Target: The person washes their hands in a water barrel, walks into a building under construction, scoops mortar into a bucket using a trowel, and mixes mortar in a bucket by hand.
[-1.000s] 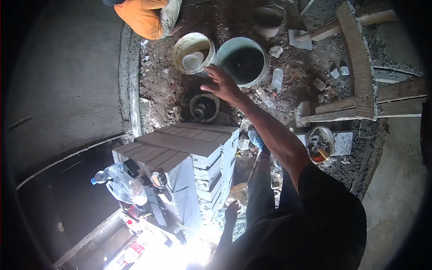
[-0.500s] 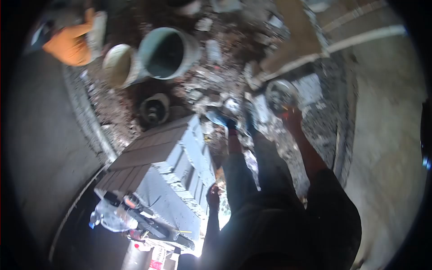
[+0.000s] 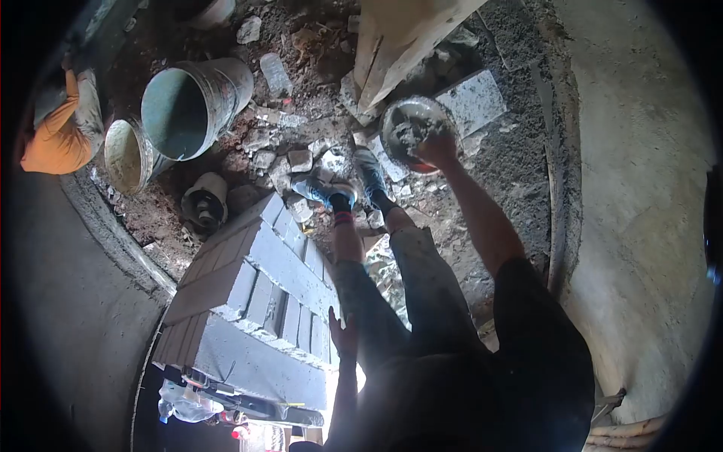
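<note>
My right hand (image 3: 439, 151) is at the near rim of a round bucket (image 3: 385, 124) with wet grey mortar (image 3: 414, 129) inside. Its fingers are closed; what they grip is hidden, though a bit of orange-red shows just below the hand. My left hand (image 3: 344, 334) hangs low beside a stack of pale grey blocks (image 3: 290, 260), fingers apart and nothing in them. Whether it touches the blocks I cannot tell. A flat pale block (image 3: 474, 104) lies just beyond the bucket.
Two big buckets (image 3: 230, 87) (image 3: 124, 154) lie tipped at the left, near a dark-mouthed container (image 3: 203, 207). A person in orange (image 3: 60, 139) crouches far left. Rubble (image 3: 300, 160) surrounds my feet. A board (image 3: 407, 38) juts in at the top; a concrete wall (image 3: 633, 226) runs along the right.
The whole view has swung, so the buckets, blocks and person sit further left. My right hand stays at the mortar bucket. My left hand's fingers look straighter than before.
</note>
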`<state>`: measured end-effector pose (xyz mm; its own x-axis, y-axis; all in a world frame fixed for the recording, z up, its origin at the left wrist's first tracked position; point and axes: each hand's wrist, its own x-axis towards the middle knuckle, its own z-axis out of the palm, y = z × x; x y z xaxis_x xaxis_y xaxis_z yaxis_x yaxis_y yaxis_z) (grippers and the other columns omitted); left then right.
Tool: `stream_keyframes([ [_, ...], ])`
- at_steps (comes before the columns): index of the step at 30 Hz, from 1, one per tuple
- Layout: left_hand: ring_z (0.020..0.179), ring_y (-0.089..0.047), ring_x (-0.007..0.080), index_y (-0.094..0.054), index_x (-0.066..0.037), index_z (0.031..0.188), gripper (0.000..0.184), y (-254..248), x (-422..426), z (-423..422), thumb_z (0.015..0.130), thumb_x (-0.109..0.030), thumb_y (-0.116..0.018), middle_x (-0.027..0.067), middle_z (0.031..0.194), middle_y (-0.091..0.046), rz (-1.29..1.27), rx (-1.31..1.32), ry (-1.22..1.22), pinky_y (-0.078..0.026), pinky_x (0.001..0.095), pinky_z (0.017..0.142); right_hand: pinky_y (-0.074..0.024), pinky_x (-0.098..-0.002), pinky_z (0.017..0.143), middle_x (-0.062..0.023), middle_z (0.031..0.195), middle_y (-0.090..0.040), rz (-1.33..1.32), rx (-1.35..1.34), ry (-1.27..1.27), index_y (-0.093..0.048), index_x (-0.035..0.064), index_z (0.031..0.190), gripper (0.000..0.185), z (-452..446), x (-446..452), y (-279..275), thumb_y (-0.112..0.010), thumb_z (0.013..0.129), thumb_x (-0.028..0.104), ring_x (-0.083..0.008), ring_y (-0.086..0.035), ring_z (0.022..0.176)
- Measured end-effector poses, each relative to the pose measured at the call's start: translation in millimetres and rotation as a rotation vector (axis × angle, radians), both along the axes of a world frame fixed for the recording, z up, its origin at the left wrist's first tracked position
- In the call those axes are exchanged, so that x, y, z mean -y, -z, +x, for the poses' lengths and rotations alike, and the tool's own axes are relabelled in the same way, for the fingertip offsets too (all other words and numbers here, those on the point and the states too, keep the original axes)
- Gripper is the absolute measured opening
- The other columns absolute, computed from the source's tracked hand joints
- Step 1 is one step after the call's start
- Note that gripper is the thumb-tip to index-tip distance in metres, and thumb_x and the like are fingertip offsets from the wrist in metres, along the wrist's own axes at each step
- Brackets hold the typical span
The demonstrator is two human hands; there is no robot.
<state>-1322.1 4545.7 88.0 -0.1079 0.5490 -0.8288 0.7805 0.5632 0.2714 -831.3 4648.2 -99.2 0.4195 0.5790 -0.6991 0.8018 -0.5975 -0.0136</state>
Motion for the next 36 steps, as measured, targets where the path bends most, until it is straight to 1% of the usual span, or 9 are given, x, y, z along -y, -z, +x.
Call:
stream_keyframes([
  [6, 0.127, -0.035, 0.0375, -0.025, -0.004, 0.140, 0.088, -18, -19, 44, 0.078, -0.054, -0.062, 0.0215, 0.140, -0.032, -0.026, -0.176, 0.271, -0.033, 0.0443, 0.102, -0.0485, -0.0386, 0.057, -0.0099, 0.072, -0.062, -0.156, -0.727, 1.106, -0.062, 0.0078, 0.090, 0.025, -24, 67, 81, -0.062, 0.080, 0.031, -0.0184, -0.060, 0.065],
  [10, 0.126, -0.035, 0.0394, -0.024, -0.004, 0.140, 0.089, -2, -12, 52, 0.077, -0.051, -0.064, 0.0241, 0.137, -0.033, -0.034, -0.103, 0.248, -0.034, 0.0455, 0.101, -0.0494, -0.0394, 0.051, -0.0080, 0.070, -0.063, 0.080, -0.029, 0.152, -0.053, 0.0026, 0.104, 0.029, -32, 111, -7, -0.054, 0.082, 0.021, -0.0225, -0.062, 0.059],
  [13, 0.124, -0.036, 0.0416, -0.021, -0.005, 0.141, 0.095, 8, -12, 69, 0.072, -0.052, -0.068, 0.0272, 0.135, -0.033, -0.035, -0.065, 0.264, -0.035, 0.0461, 0.100, -0.0514, -0.0429, 0.055, -0.0142, 0.072, -0.064, -0.046, 0.083, 0.127, -0.050, 0.0019, 0.110, 0.034, -18, 97, -78, -0.050, 0.080, 0.017, -0.0292, -0.064, 0.064],
  [22, 0.117, -0.043, 0.0448, -0.005, -0.009, 0.144, 0.116, 33, -24, 95, 0.061, -0.052, -0.075, 0.0307, 0.133, -0.033, -0.188, -0.274, 0.358, -0.039, 0.0484, 0.096, -0.0526, -0.0395, 0.063, -0.0144, 0.071, -0.064, 0.190, -0.099, 0.322, -0.061, 0.0031, 0.096, 0.031, -45, 74, 87, -0.057, 0.084, 0.031, -0.0299, -0.065, 0.070],
  [25, 0.116, -0.044, 0.0452, -0.006, -0.009, 0.143, 0.115, 25, -14, 78, 0.061, -0.052, -0.075, 0.0307, 0.131, -0.035, -0.183, -0.280, 0.357, -0.040, 0.0492, 0.095, -0.0517, -0.0379, 0.063, -0.0111, 0.071, -0.064, 0.194, -0.596, 0.707, -0.063, 0.0075, 0.094, 0.033, -20, 149, 157, -0.058, 0.084, 0.038, -0.0267, -0.064, 0.068],
  [30, 0.112, -0.047, 0.0455, -0.006, -0.008, 0.143, 0.116, 33, -20, 92, 0.061, -0.051, -0.076, 0.0312, 0.128, -0.038, -0.182, -0.243, 0.330, -0.042, 0.0496, 0.091, -0.0455, -0.0321, 0.042, -0.0084, 0.064, -0.057, 0.162, -0.953, 1.519, -0.061, 0.0028, 0.091, 0.037, -5, 118, -9, -0.054, 0.090, 0.039, -0.0172, -0.056, 0.049],
  [33, 0.110, -0.048, 0.0461, -0.007, -0.010, 0.143, 0.116, 37, -17, 84, 0.060, -0.052, -0.076, 0.0312, 0.128, -0.038, -0.197, -0.291, 0.343, -0.043, 0.0498, 0.089, -0.0434, -0.0310, 0.040, -0.0079, 0.062, -0.056, 0.244, -1.082, 1.928, -0.060, 0.0038, 0.088, 0.035, -4, 122, 31, -0.055, 0.089, 0.038, -0.0158, -0.052, 0.044],
  [34, 0.110, -0.048, 0.0463, -0.007, -0.010, 0.143, 0.116, 42, -15, 81, 0.060, -0.051, -0.077, 0.0313, 0.128, -0.039, -0.179, -0.298, 0.346, -0.043, 0.0497, 0.089, -0.0430, -0.0305, 0.039, -0.0071, 0.061, -0.055, -0.089, -0.802, 1.233, -0.059, 0.0043, 0.084, 0.034, 2, 96, 32, -0.055, 0.089, 0.037, -0.0158, -0.050, 0.043],
  [36, 0.109, -0.048, 0.0464, -0.008, -0.010, 0.143, 0.115, 36, -12, 72, 0.060, -0.051, -0.077, 0.0313, 0.127, -0.039, -0.187, -0.324, 0.373, -0.043, 0.0496, 0.089, -0.0453, -0.0332, 0.041, -0.0087, 0.061, -0.057, 0.091, -0.513, 1.079, -0.059, 0.0045, 0.071, 0.037, -3, 89, 81, -0.054, 0.089, 0.037, -0.0187, -0.053, 0.045],
])
